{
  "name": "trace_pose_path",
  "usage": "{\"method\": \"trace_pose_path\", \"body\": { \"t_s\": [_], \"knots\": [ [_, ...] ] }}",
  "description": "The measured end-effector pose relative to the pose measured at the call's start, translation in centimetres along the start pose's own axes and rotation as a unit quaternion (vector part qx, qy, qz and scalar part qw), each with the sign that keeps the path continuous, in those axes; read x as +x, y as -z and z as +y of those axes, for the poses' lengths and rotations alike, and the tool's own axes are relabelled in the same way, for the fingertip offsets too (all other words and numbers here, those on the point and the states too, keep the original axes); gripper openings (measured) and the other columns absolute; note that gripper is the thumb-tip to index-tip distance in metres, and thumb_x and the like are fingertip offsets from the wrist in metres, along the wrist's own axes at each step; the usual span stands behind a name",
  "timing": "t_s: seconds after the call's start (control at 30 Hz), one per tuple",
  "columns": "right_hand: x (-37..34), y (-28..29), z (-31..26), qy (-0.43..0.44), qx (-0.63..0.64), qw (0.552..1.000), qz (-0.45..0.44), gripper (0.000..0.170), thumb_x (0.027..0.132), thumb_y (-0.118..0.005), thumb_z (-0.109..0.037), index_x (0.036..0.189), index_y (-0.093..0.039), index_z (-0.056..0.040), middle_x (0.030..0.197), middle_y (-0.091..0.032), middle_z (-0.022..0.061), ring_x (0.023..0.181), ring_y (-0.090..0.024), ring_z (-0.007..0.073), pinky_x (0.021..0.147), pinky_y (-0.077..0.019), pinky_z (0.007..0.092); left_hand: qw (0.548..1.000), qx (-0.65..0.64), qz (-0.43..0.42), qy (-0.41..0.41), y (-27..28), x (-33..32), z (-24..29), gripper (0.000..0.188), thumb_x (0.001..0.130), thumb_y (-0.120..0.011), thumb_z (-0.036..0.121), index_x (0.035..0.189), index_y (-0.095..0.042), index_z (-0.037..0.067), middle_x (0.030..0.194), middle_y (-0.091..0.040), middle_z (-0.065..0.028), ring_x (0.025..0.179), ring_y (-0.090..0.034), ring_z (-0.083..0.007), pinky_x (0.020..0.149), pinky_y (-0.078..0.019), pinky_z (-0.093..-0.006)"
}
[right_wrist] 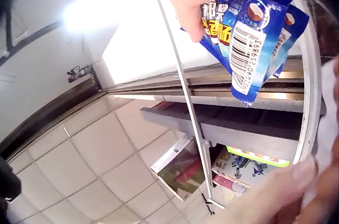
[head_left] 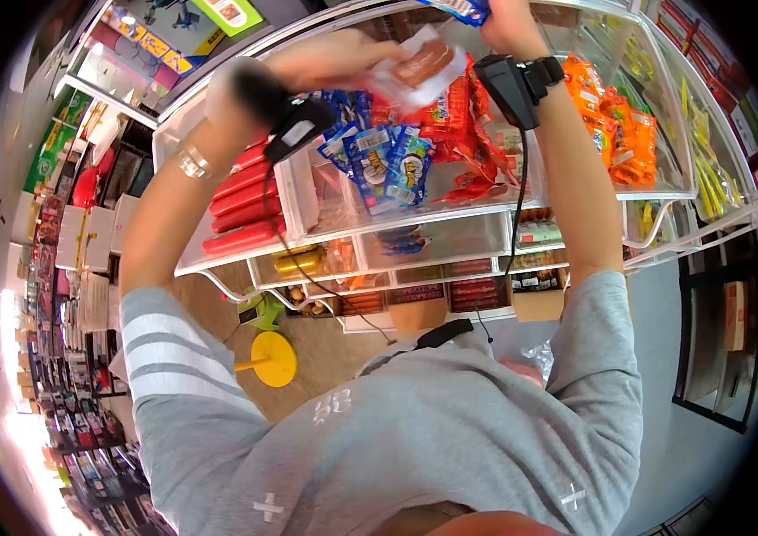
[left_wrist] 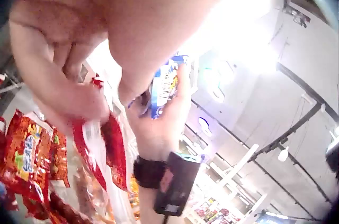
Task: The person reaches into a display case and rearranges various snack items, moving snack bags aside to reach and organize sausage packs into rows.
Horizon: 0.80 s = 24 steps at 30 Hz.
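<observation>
My left hand pinches a clear packet with a brown sausage showing on it, above the bin. Red edges of this packet show below the fingers in the left wrist view. Higher up and to the right, my right hand grips blue snack packets, one overlapping another, barcode outward. Beneath both hands, more blue packets lie in a clear bin beside red packets.
Orange packets fill the bin on the right, and red-wrapped sticks the one on the left. Lower tiers of the rack hold more goods. A yellow round stool stands on the floor. Cables hang from both wrist cameras.
</observation>
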State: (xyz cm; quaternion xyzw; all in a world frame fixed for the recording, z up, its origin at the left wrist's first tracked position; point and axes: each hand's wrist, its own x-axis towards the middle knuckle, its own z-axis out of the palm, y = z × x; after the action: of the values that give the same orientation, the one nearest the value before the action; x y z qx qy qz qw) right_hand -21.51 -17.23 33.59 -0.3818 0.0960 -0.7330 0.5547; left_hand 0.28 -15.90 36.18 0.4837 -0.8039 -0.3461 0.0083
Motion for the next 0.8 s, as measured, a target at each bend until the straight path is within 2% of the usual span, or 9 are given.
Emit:
{"method": "trace_pose_path", "body": {
  "t_s": [0.07,0.13,0.2,0.3,0.47,0.57,0.63,0.7,0.8],
  "knots": [
    [-0.1,-0.3,0.1,0.042,-0.024,0.999,0.001,0.017,0.083,-0.065,-0.012,0.095,-0.056,-0.0056,0.078,-0.062,0.0032,0.067,-0.063,0.0144,0.058,-0.0542,0.0285,0.995,-0.093,0.027,-0.034,-1.9,-0.7,2.8,0.062,0.09,-0.048,0.054,0.119,-0.056,-0.001,0.108,-0.06,-0.0103,0.077,-0.06,-0.0117,0.06,-0.0484,-0.0204],
    [0.2,-0.6,0.0,0.052,-0.022,0.998,-0.008,0.018,0.083,-0.065,-0.012,0.096,-0.055,-0.0057,0.079,-0.062,0.003,0.067,-0.063,0.0143,0.059,-0.0542,0.0284,0.992,0.126,0.004,0.03,-1.8,1.4,1.0,0.067,0.089,-0.045,0.058,0.114,-0.058,-0.002,0.107,-0.06,-0.014,0.084,-0.062,-0.019,0.064,-0.0514,-0.0296],
    [0.7,-0.3,0.3,0.039,-0.013,0.999,0.008,0.018,0.083,-0.065,-0.011,0.098,-0.055,-0.0062,0.08,-0.062,0.0026,0.067,-0.063,0.0144,0.06,-0.0544,0.0284,0.923,0.374,-0.067,0.058,-1.6,1.6,0.7,0.067,0.087,-0.048,0.058,0.109,-0.058,-0.004,0.104,-0.061,-0.0191,0.087,-0.063,-0.0271,0.07,-0.05,-0.0384],
    [0.3,-0.5,0.5,0.037,-0.01,0.999,0.007,0.018,0.083,-0.065,-0.011,0.097,-0.055,-0.0064,0.081,-0.062,0.0025,0.068,-0.063,0.0141,0.06,-0.0544,0.0281,0.903,0.429,-0.007,0.002,-3.0,1.6,-3.9,0.061,0.083,-0.055,0.056,0.098,-0.065,-0.002,0.088,-0.066,-0.0195,0.081,-0.064,-0.0334,0.074,-0.0491,-0.0413],
    [0.6,0.3,1.5,0.027,-0.021,0.999,-0.01,0.018,0.083,-0.065,-0.01,0.098,-0.055,-0.0064,0.082,-0.062,0.0028,0.069,-0.063,0.0139,0.061,-0.0538,0.0283,0.906,0.406,0.054,-0.104,-5.2,-0.1,-6.5,0.049,0.078,-0.064,0.044,0.102,-0.059,0.002,0.103,-0.054,-0.0161,0.104,-0.05,-0.0336,0.085,-0.0462,-0.0407],
    [0.2,0.0,1.9,0.031,-0.032,0.999,0.002,0.019,0.082,-0.066,-0.009,0.097,-0.055,-0.0063,0.082,-0.063,0.0029,0.069,-0.063,0.0141,0.061,-0.0535,0.0285,0.883,0.411,0.104,-0.202,-6.0,0.3,-6.3,0.047,0.077,-0.067,0.04,0.102,-0.058,0.001,0.103,-0.054,-0.0155,0.101,-0.051,-0.0333,0.084,-0.0464,-0.0416],
    [0.1,-0.1,2.2,0.047,-0.031,0.998,-0.006,0.018,0.082,-0.066,-0.009,0.097,-0.055,-0.0063,0.082,-0.062,0.0029,0.069,-0.063,0.0143,0.062,-0.0534,0.0285,0.896,0.372,0.132,-0.206,-6.9,1.0,-6.0,0.046,0.074,-0.071,0.033,0.104,-0.057,0.001,0.105,-0.054,-0.0154,0.102,-0.051,-0.0334,0.085,-0.0464,-0.0412],
    [0.0,-0.2,2.3,0.033,-0.035,0.999,-0.011,0.019,0.082,-0.066,-0.008,0.097,-0.055,-0.0064,0.082,-0.062,0.0029,0.069,-0.063,0.0143,0.062,-0.0533,0.0284,0.861,0.358,0.153,-0.328,-7.7,2.1,-5.3,0.055,0.071,-0.075,0.028,0.112,-0.05,0.001,0.111,-0.051,-0.0162,0.106,-0.049,-0.0326,0.091,-0.0417,-0.0394],
    [-0.1,-0.4,2.5,0.014,-0.037,0.999,-0.014,0.019,0.083,-0.065,-0.008,0.098,-0.054,-0.0065,0.082,-0.062,0.003,0.07,-0.063,0.0141,0.062,-0.0533,0.0283,0.874,0.376,0.16,-0.262,-9.6,3.6,-4.4,0.071,0.064,-0.079,0.026,0.12,-0.043,0.0,0.112,-0.051,-0.0175,0.107,-0.049,-0.0347,0.089,-0.0437,-0.0406]
  ]
}}
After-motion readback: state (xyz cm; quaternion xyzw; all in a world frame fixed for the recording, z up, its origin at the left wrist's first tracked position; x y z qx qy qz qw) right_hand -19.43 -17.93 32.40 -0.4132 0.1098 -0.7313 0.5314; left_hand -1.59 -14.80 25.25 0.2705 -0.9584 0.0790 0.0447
